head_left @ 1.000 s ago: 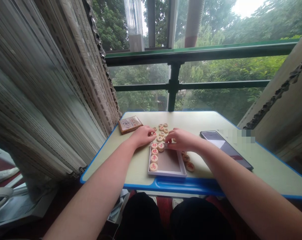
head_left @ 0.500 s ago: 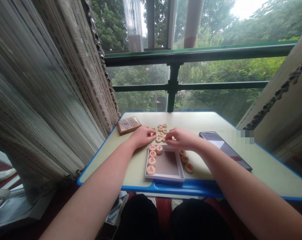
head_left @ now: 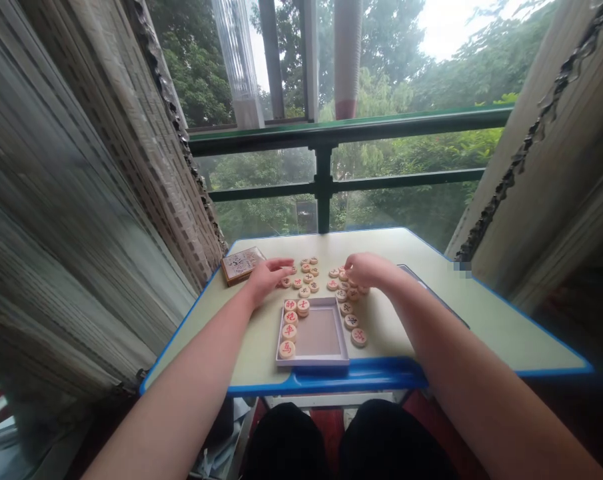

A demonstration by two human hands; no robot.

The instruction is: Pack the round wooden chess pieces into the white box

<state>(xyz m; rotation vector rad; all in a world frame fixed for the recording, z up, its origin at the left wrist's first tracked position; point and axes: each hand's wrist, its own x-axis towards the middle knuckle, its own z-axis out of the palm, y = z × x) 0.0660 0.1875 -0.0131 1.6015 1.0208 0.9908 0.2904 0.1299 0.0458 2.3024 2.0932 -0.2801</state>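
- The left hand [head_left: 265, 279] lies low over the worktop [head_left: 396, 333], its fingers stretched inward and loosely parted, with nothing seen gripped between them
- The right hand [head_left: 371, 270] curls downward, fingers bent close together at a cluster of pieces; they hide what they meet, so I cannot tell how far they are parted or whether they have hold of one
- Between the two sets of fingers lie loose round pieces [head_left: 308, 278], some just beside the left fingertips
- The right fingers reach into a second group, whose other pieces lie around and below them; a row runs from there toward the near edge, ending in a red-marked piece [head_left: 359, 337]
- Nearer the wearer than either hand's fingers, and between them, sits a shallow white tray [head_left: 321, 333], with four red-marked pieces [head_left: 290, 332] along its left wall and a stacked red-marked piece [head_left: 303, 305] beside the farthest
- Left of the left fingers is a patterned box [head_left: 241, 263]
- Right of the right fingers, a flat dark-edged device [head_left: 424, 287] is mostly covered by the forearm
- Well beyond all the fingers runs a green railing [head_left: 416, 121]
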